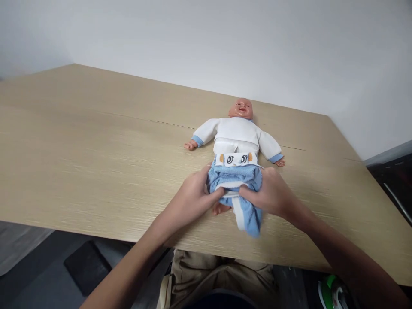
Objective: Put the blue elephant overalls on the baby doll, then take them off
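A baby doll [237,133] lies on its back on the wooden table [96,163], head pointing away from me, in a white top with blue cuffs. Blue trousers [236,178] with a white printed waistband are bunched around its hips and legs. My left hand [189,197] grips the left side of the trousers, fingers curled into the cloth. On the right side, my right hand [270,193] pinches the same garment. One bare doll foot [220,209] shows between my hands. A blue and white trouser leg [249,219] hangs loose toward the table's near edge.
The table meets a white wall [225,43] at the back. A dark object [395,180] sits off the table's right edge. Below the near edge are my lap in tan trousers [209,274], a dark floor mat [85,266] and something green and white [331,292].
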`<state>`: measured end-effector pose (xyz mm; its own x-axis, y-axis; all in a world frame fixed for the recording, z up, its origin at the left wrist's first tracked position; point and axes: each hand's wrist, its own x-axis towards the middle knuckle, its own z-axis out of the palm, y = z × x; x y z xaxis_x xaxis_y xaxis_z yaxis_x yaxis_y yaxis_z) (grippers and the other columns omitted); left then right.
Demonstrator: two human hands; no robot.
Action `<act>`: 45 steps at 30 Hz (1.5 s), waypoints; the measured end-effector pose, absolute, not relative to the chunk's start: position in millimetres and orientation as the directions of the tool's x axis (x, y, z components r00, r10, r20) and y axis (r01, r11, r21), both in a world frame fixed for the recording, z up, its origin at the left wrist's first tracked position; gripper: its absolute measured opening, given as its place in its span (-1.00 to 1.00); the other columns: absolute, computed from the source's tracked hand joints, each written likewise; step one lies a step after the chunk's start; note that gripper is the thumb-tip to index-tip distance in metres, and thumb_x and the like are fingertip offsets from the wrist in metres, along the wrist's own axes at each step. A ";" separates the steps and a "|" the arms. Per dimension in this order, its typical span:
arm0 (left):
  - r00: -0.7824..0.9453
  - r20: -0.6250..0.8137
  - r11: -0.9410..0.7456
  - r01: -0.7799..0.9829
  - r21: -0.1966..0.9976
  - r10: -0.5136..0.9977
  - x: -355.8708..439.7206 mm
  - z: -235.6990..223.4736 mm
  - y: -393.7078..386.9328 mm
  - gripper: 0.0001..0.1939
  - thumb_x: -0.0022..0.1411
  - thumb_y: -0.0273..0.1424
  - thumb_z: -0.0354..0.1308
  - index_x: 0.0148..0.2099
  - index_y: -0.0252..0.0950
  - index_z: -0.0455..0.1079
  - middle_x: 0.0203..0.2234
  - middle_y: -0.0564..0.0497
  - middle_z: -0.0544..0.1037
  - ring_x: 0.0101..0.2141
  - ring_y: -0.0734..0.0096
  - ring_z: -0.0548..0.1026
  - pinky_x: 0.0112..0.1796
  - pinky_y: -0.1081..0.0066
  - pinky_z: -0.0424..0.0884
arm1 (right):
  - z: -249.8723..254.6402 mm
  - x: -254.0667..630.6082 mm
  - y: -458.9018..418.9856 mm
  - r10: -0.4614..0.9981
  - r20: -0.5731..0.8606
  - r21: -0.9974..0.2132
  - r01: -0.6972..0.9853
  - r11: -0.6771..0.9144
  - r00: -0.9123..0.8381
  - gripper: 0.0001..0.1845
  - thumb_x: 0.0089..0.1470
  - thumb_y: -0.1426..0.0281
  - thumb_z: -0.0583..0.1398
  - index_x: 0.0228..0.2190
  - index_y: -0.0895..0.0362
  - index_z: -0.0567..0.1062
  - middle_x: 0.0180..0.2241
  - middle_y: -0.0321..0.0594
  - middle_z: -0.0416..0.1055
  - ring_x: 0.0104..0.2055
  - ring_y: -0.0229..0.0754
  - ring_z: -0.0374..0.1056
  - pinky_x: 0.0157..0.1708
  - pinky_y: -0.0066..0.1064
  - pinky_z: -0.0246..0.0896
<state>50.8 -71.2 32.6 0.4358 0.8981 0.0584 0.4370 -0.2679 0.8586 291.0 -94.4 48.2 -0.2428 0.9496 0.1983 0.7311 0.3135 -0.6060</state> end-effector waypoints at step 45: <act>0.325 0.066 -0.141 0.213 0.967 0.943 28.1 -19.5 -119.2 -0.68 0.53 -0.19 0.20 0.18 -0.23 0.34 0.01 -0.06 0.55 0.04 0.12 0.52 0.10 0.24 0.42 | 39.0 269.4 -112.0 0.928 -0.014 -0.752 0.616 0.235 -0.372 -0.67 0.30 0.35 0.34 0.08 0.01 0.68 0.21 -0.13 0.67 0.28 0.16 0.56 0.31 0.01 0.39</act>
<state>28.1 -119.2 -19.5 0.3248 0.9435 0.0659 0.2133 -0.1410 0.9668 269.4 -112.0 39.0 -0.3719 0.9281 -0.0144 0.6161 0.2353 -0.7517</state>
